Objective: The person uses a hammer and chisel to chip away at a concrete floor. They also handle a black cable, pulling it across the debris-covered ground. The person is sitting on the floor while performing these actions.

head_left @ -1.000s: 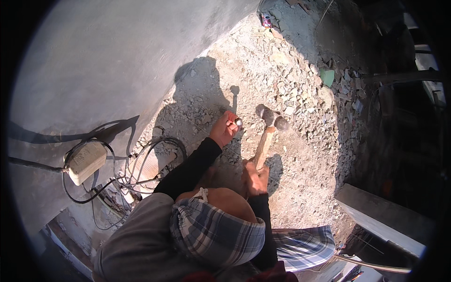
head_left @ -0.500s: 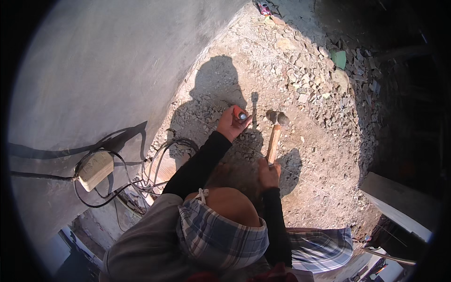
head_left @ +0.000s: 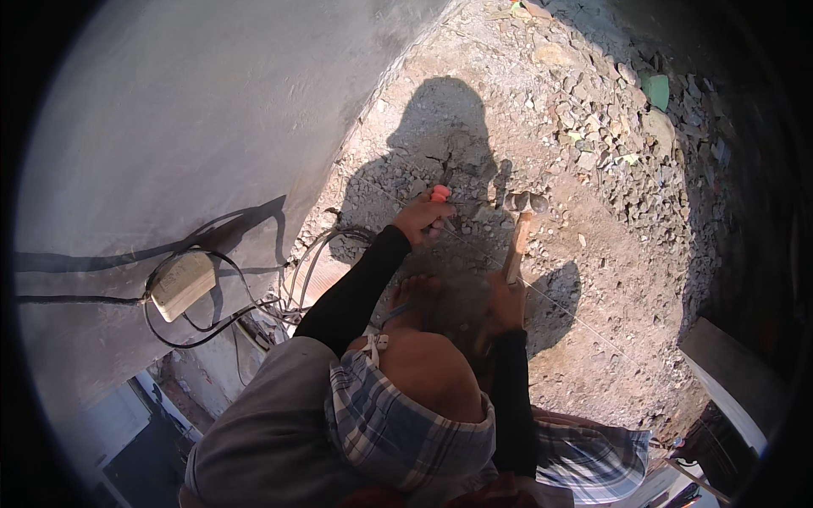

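Observation:
My left hand [head_left: 419, 218] is closed round an orange-gripped chisel [head_left: 440, 193]. Only its orange part shows plainly; its lower part is hidden or too dark to make out. To the right, my right hand [head_left: 506, 302] grips a hammer [head_left: 517, 244] by its wooden handle. The dark metal head points away from me, a short way right of the chisel and apart from it. Both hands are low over the rough, broken ground [head_left: 593, 254], partly in shadow.
A grey wall [head_left: 212, 110] runs along the left. Beside it are a pale box [head_left: 183, 286] and looped black cable [head_left: 318, 254]. Broken rubble [head_left: 618, 118] lies at the far right. A thin string [head_left: 584, 326] crosses the ground. My bare foot [head_left: 413, 292] is close behind the chisel.
The chisel has tipped, and its round metal end no longer faces up at me. The view has shifted, so the scene sits further right. Both hands keep their hold.

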A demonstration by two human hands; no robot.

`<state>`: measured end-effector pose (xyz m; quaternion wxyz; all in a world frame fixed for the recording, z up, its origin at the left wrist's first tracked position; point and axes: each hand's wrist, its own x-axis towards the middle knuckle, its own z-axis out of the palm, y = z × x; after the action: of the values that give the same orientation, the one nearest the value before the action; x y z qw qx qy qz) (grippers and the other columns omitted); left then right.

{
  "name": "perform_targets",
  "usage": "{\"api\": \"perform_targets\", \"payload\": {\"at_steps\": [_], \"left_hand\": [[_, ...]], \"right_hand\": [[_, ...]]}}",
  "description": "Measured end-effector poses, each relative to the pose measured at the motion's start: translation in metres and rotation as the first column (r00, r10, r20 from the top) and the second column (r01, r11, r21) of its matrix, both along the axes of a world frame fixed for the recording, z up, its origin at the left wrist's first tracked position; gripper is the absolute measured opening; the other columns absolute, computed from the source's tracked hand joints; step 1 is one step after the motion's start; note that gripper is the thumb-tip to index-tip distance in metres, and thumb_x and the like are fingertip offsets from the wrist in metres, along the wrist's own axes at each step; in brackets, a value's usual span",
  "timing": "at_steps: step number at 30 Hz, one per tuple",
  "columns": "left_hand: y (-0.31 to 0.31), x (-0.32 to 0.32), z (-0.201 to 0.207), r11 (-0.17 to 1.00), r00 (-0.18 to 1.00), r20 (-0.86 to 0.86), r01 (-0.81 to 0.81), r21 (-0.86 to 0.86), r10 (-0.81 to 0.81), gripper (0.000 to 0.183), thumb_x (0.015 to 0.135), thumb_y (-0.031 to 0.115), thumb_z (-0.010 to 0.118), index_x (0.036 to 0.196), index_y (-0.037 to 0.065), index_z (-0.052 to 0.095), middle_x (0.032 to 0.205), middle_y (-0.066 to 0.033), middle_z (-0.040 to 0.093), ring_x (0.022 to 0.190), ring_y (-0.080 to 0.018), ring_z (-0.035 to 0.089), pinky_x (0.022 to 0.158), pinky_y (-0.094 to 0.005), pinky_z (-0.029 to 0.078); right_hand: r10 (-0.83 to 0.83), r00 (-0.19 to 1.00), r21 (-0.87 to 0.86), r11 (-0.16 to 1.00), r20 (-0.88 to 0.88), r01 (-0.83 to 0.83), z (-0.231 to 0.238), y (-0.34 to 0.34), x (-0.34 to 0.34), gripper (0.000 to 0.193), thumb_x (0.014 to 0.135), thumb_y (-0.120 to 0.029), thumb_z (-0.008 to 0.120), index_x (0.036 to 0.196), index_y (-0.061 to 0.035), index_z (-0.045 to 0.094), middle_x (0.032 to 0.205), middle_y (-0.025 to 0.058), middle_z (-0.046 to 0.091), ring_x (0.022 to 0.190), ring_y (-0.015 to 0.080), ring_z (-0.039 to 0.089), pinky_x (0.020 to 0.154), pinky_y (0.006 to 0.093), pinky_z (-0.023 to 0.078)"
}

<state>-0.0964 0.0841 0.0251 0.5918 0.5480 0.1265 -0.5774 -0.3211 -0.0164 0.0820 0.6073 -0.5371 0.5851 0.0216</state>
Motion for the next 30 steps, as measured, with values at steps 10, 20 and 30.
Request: {"api": "perform_targets", "payload": {"at_steps": [10, 20, 30], "left_hand": [[-0.021, 0.003, 0.03, 0.996, 0.997, 0.047, 0.063, 0.07, -0.066, 0.012, 0.091, 0.019, 0.065, 0.093, 0.015, 0.054, 0.072, 0.0045, 0.048, 0.056, -0.0047, 0.045, 0.046, -0.0212, 0.034], [-0.053, 0.009, 0.004, 0.939, 0.931, 0.319, -0.255, 0.229, 0.175, 0.029, 0.098, 0.024, 0.055, 0.121, 0.019, 0.038, 0.072, -0.0001, 0.045, 0.051, -0.0114, 0.045, 0.042, -0.027, 0.035], [-0.063, -0.015, 0.07, 0.985, 0.983, 0.068, -0.173, 0.024, 0.171, 0.029, 0.096, 0.023, 0.058, 0.12, 0.02, 0.044, 0.072, -0.0003, 0.047, 0.051, -0.0099, 0.044, 0.042, -0.0264, 0.035]], "right_hand": [[-0.012, 1.0, 0.087, 0.996, -0.011, 0.013, 0.011, -0.006, 0.004, 0.037, 0.086, -0.032, 0.065, 0.076, 0.0034, 0.063, 0.058, 0.0039, 0.056, 0.049, 0.0115, 0.053, 0.045, 0.0335, 0.041], [-0.085, 0.996, 0.134, 0.988, 0.028, 0.081, 0.011, 0.004, 0.009, 0.036, 0.085, -0.031, 0.064, 0.07, 0.001, 0.061, 0.057, 0.0053, 0.056, 0.05, 0.0149, 0.057, 0.046, 0.0351, 0.043], [-0.101, 0.994, -0.164, 0.982, -0.046, 0.093, -0.011, -0.02, -0.014, 0.043, 0.085, -0.038, 0.064, 0.084, 0.0044, 0.067, 0.067, 0.0168, 0.064, 0.069, 0.0294, 0.067, 0.067, 0.044, 0.051]]}}
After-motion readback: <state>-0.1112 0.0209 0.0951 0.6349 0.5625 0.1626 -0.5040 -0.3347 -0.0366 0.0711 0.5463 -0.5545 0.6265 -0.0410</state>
